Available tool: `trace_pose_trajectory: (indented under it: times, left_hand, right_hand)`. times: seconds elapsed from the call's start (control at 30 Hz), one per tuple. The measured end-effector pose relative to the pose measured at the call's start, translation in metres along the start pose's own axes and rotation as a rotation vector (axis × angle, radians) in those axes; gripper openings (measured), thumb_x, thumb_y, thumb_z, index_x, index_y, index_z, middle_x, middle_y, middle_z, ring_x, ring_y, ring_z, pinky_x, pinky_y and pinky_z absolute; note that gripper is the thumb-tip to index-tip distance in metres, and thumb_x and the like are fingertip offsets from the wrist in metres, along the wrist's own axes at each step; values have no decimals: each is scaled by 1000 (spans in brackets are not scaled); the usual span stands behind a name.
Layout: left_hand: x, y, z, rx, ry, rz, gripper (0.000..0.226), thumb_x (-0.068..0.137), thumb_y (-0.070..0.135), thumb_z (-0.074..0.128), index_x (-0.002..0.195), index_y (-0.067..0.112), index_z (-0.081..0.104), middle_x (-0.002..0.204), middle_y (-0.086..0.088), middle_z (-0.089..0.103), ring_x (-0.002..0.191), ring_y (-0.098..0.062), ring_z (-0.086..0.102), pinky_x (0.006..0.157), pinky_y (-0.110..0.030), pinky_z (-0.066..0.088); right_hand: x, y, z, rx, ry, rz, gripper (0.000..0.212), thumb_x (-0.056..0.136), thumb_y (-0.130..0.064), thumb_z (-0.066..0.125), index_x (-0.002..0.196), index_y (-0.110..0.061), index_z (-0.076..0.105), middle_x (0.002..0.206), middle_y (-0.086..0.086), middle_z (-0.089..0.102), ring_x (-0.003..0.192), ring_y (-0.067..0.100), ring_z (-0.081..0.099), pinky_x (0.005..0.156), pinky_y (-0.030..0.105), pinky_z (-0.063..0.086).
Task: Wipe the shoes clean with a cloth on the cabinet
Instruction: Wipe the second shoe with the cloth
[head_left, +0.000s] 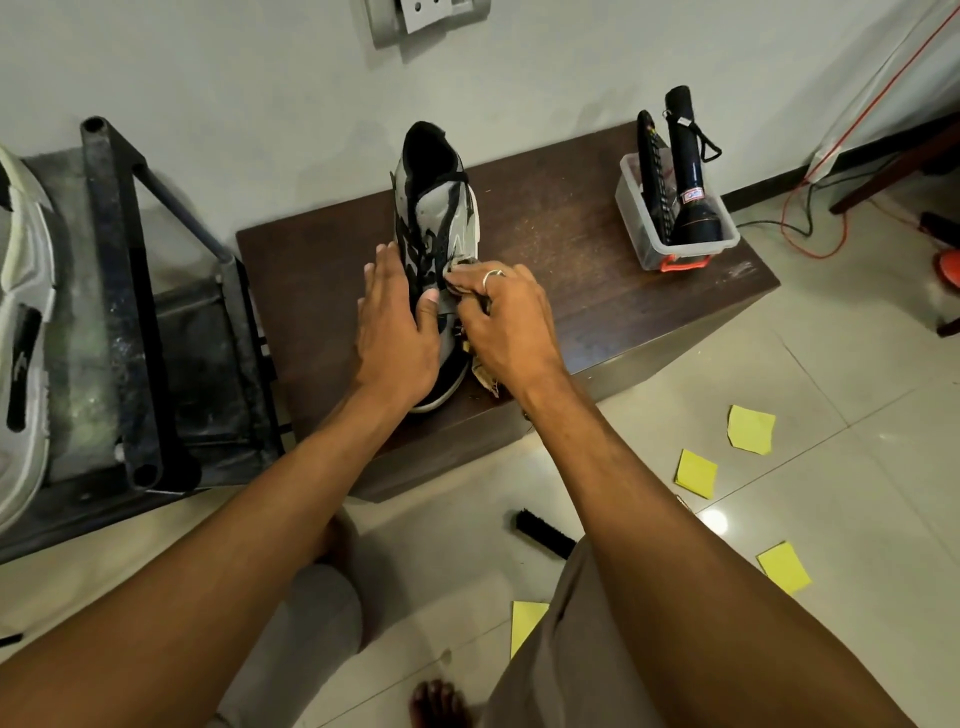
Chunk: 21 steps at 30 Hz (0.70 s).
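Two bare forearms reach forward, hands side by side.
The left hand (397, 322) lies palm down, fingers straight and close together, thumb spread toward the other hand. The right hand (506, 322) — a ring (492, 275) on one finger — is curled, its fingers bunched round a cloth (484, 375); both wrists look nearly straight.
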<state>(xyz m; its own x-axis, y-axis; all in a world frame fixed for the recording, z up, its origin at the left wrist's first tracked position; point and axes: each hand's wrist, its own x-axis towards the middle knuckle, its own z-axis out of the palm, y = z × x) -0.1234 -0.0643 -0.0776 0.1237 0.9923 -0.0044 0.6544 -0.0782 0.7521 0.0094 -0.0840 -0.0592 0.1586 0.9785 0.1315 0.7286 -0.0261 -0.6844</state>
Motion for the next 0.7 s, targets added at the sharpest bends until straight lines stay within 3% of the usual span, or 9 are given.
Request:
trace_pose_trajectory:
  times: [0.17,0.3,0.47,0.6,0.7]
  left_hand:
    - [1,1,0,14,-1,-2,64,110,27,37,163,13,5,171,-3,5,157,-20,-2,128,-45,7]
    - [0,1,0,18,-2,1,62,110,26,35,163,14,5,171,-2,4,157,-19,-3,127,-43,5]
    - [1,-1,-1,3,-11,2,61,110,22,34,163,13,4,171,-3,4,157,-19,-3,127,-44,5]
    - [0,1,0,5,-4,2,61,111,23,34,163,14,4,171,-3,4,157,-18,-3,127,-43,5]
    - [0,0,0,-2,-3,-1,61,111,23,34,163,14,4,171,-3,5,157,-18,-3,127,-45,7]
  right_hand:
    - [0,7,-5,36,-29,-72,25,92,-14,65,111,-22,79,116,-11,73,106,7,53,91,22,47]
    - [7,15,-7,16,60,32,25,94,-12,64,114,-20,78,119,-8,71,104,8,51,93,29,49]
    - [2,-1,-2,3,-60,-161,23,96,-14,66,114,-21,78,118,-7,72,104,11,53,87,27,49]
    - [10,11,-2,24,61,-19,27,94,-10,65,115,-20,77,121,-7,72,109,13,55,97,34,51]
    - [8,5,-3,34,-15,-76,26,93,-10,65,113,-19,79,118,-5,74,111,12,57,98,29,50]
